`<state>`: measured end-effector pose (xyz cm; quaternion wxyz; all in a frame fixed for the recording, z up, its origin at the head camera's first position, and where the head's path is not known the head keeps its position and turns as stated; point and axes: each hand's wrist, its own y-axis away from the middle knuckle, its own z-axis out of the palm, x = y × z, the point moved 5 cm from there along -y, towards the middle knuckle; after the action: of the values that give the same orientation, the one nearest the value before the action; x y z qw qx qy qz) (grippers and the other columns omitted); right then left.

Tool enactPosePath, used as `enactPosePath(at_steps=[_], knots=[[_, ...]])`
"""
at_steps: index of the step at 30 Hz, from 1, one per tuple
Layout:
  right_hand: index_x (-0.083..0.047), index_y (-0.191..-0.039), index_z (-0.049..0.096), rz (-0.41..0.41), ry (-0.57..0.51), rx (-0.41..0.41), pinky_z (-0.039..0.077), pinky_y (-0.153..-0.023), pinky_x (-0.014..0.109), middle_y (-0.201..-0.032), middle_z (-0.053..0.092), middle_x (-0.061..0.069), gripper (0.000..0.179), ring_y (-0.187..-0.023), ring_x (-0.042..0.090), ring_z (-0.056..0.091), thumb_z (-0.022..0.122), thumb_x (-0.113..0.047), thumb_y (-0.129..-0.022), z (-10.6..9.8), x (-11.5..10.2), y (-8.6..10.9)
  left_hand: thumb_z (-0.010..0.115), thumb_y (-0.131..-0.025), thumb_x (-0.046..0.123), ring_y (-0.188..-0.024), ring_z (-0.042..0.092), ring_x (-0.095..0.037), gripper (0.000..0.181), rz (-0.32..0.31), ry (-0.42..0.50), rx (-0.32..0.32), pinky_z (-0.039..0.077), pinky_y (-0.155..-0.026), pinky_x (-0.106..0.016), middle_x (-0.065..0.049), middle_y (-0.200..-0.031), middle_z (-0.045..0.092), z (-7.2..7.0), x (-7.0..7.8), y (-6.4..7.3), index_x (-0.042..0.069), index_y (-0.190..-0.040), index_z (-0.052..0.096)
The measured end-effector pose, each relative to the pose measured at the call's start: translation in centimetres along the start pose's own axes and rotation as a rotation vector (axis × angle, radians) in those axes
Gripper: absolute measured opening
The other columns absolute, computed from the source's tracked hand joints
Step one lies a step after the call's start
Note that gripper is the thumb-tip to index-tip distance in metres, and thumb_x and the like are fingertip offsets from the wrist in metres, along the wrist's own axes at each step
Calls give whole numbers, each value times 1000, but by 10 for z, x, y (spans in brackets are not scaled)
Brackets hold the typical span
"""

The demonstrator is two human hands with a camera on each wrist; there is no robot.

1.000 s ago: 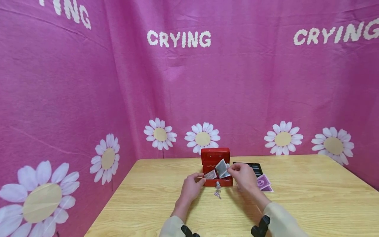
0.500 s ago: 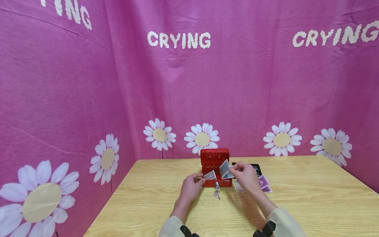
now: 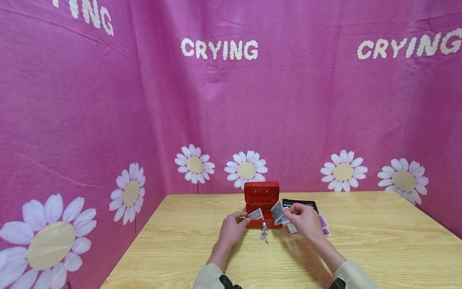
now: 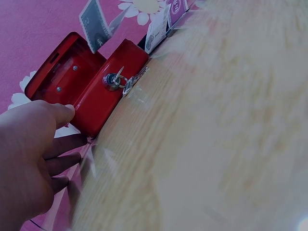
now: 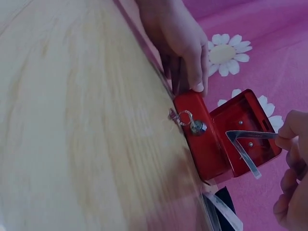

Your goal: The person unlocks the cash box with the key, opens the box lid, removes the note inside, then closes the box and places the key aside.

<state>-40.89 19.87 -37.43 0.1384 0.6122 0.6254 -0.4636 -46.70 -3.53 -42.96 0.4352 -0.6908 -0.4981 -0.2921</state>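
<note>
Your right hand [image 3: 304, 218] has a folded grey note [image 3: 278, 213] pinched between thumb and fingers, held up by the right end of the red cash box [image 4: 97, 104], clear of the table [image 3: 169, 245]. In the right wrist view it makes a neat V. Your left hand [image 3: 232, 230] isn't clamped on anything, fingers loosely apart, thumb touching the box's left end. The lid's up, keys [image 3: 264, 238] dangle from the front lock, and another note [image 3: 256, 215] leans inside on the left. Over to the right you've got a pale note [image 3: 291, 229], a black tray [image 3: 297, 202] and some purple notes [image 3: 323, 225].
</note>
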Motion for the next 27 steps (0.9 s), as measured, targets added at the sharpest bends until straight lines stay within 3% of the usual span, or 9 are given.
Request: enactPosePath(at_steps=[13, 27], knots=[[-14, -74, 67, 1, 60, -38, 36, -57, 25, -66, 58, -5, 7, -65, 10, 46, 68, -18, -80, -10, 8, 7, 65, -96, 17, -97, 67, -18, 30, -26, -15, 9, 55, -85, -37, -8, -108, 73, 2, -2, -2, 3, -121, 69], [-12, -72, 64, 10, 44, -55, 36, -57, 23, -64, 56, -4, 9, -63, 10, 46, 68, -15, -80, -16, 18, 15, 64, -96, 17, -101, 67, -22, 30, -29, -2, -3, 55, -89, -42, -11, -111, 72, 3, -2, -1, 2, -122, 68]])
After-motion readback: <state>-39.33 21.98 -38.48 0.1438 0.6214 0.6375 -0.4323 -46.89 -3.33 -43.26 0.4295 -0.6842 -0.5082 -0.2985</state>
